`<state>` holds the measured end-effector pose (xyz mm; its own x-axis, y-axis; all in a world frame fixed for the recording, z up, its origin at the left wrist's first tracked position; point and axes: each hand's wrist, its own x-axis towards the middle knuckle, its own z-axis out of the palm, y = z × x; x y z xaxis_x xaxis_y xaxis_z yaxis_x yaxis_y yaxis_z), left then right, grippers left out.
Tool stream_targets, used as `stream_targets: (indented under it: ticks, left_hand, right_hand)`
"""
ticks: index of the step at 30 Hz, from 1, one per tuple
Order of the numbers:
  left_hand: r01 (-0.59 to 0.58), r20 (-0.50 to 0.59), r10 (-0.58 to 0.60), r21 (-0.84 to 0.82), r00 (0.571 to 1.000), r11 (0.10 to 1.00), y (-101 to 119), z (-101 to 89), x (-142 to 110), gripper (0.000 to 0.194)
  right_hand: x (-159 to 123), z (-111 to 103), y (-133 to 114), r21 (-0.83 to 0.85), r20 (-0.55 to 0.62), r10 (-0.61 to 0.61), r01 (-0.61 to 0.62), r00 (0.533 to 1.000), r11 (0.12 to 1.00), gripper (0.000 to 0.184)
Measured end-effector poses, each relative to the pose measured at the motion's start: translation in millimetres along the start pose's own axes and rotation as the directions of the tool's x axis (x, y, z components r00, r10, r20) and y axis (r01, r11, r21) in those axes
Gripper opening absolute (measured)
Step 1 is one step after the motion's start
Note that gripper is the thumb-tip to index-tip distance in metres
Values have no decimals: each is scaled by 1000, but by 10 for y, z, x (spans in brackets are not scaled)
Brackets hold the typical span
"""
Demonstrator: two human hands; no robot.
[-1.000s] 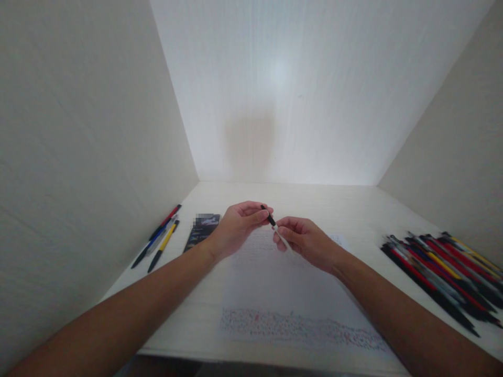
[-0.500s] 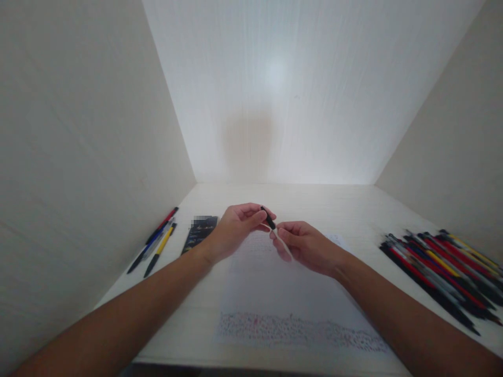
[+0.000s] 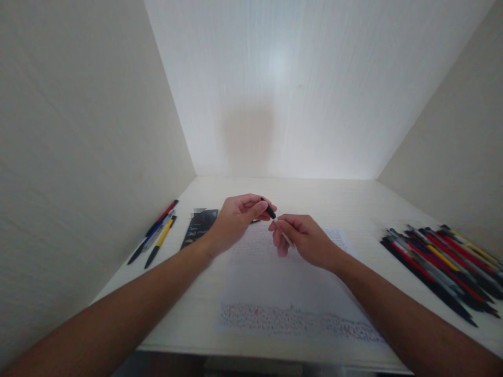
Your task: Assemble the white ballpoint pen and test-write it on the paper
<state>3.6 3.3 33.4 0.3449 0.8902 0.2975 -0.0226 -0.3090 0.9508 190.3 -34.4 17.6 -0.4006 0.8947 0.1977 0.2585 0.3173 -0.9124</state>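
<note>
My left hand [image 3: 245, 214] is closed, pinching the black end piece of a pen [image 3: 268, 208] between thumb and fingers. My right hand [image 3: 302, 235] grips a thin pale stick [image 3: 286, 238], like a pen refill, that runs down from the black piece's lower end. Whether the two parts are joined or only touch, I cannot tell. Both hands hover over a sheet of paper [image 3: 275, 285] with handwriting near its top and a band of dense coloured marks along its bottom. A small dark item [image 3: 255, 221] shows just beyond my left hand.
Several pens lie at the left, including a yellow pen [image 3: 161, 242] and a red pen [image 3: 167, 210]. A dark phone-like slab [image 3: 199, 225] is partly behind my left forearm. A pile of pens [image 3: 440, 267] covers the right side. Pale walls [image 3: 275, 136] enclose the white desk [image 3: 188, 314].
Both hands keep their grip close together. The pale stick, curved and smeared before, now looks straighter. The small dark item beyond my left hand has come into view, and the whole view has shifted slightly.
</note>
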Motion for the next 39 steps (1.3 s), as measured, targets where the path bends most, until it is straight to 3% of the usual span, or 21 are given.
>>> stream_targets:
  ticks: [3,6,10,13,15,18,22,25,28,31,33,36,39]
  left_hand:
    - [26,112,-17,-82,994,996,-71,-72,48,21]
    - [36,8,-36,-128,999,991,-121,-50,54,23]
    - [26,-172,-36,-62,984,998,-117,75,-8,25]
    - [33,-249,-47,-61,967,998,-91,161,-58,26]
    - [41,-239,-54,-61,970,997,-70,178,-70,27]
    - [33,-120,-39,-47,992,998,-40,109,-48,25]
    - [1,141,10,-73,990,997,-55,-80,14,26]
    - [35,231,-3,-135,973,990,-100,-130,32,29]
    - [72,123,-49,-194,991,978,-133,-47,9,27]
    - [60,-56,-70,-164,996,985,-139,83,-25,23]
    - [43,-120,-60,-140,991,989,-131,142,-42,20]
    - [14,-114,-29,-134,993,991,-110,170,-51,18]
    - [-10,-80,3,-88,997,996,-84,149,-44,18]
  right_hand:
    - [19,30,27,178,64,46,-56,997,982,37]
    - [63,34,89,143,-56,75,-66,996,988,35]
    - [80,4,148,-73,-250,-22,3,968,997,21]
    - [50,-25,135,-368,-312,-136,12,940,930,17]
    - [27,-36,116,-514,-269,-203,38,942,857,20]
    - [9,-23,103,-536,-207,-232,88,951,839,28]
    - [9,42,82,-183,-48,-78,68,996,981,38]
    - [19,62,63,94,137,6,-19,991,995,44]
    - [40,19,90,109,118,26,-39,993,993,41]
    - [58,-48,144,-86,7,-27,27,1000,996,34]
    - [53,-75,157,-247,-38,-75,63,996,967,33]
    - [22,-75,133,-393,-55,-100,71,993,917,35]
    - [5,-58,102,-372,-19,-88,75,996,925,37]
